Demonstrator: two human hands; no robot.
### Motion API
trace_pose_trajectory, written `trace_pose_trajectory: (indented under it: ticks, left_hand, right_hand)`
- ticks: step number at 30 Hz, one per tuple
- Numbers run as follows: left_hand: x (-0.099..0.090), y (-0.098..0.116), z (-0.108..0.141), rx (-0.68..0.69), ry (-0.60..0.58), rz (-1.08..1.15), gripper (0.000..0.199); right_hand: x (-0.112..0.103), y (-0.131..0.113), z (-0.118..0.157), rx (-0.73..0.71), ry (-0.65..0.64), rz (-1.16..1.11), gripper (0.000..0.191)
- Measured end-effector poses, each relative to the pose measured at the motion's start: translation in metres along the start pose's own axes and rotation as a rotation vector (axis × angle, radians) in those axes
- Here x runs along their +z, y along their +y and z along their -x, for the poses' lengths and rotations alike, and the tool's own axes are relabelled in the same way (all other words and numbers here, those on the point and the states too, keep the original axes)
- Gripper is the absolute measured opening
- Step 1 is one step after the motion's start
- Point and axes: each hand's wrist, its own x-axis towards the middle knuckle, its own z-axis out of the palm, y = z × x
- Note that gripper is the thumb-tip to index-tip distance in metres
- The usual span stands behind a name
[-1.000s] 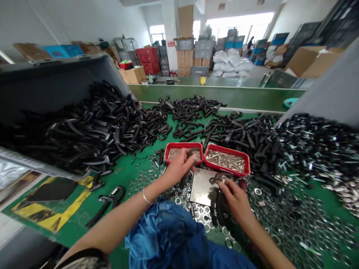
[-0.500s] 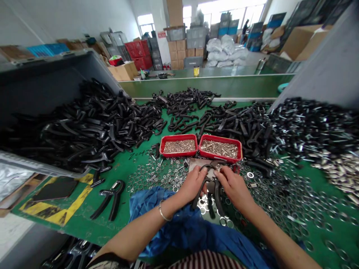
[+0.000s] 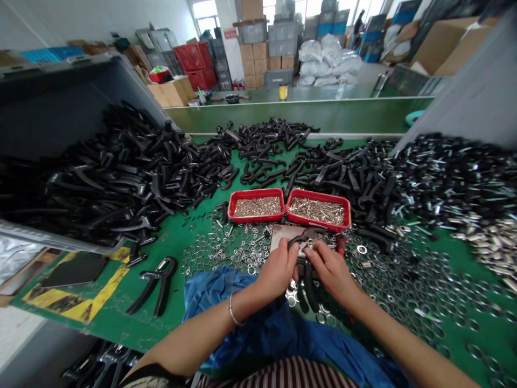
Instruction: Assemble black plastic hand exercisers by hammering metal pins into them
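Left hand [image 3: 278, 267] and right hand [image 3: 333, 269]: fingers grasping black hand-gripper handles [image 3: 302, 237] over metal plate [image 3: 283, 231]. Relative to hands: red pin tray [image 3: 317, 222], 12 o'clock; assembled hand gripper [image 3: 163, 291], 9 o'clock.

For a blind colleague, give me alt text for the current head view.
The left hand and right hand hold black parts at a metal plate on a green workbench. Two red trays of metal pieces sit beyond; metal rings and black handles lie around.
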Motion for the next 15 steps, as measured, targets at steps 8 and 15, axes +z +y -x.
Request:
trace_pose_trajectory:
  ticks: [8, 15]
  left_hand:
    - [-0.016, 0.000, 0.022, 0.127, -0.033, -0.293, 0.041]
    - [-0.030, 0.000, 0.063, 0.366, -0.213, -0.391, 0.041]
  right_hand:
    - [-0.009, -0.023, 0.013, 0.014, -0.149, -0.105, 0.027]
    - [-0.001, -0.041, 0.053, 0.053, -0.307, -0.253, 0.027]
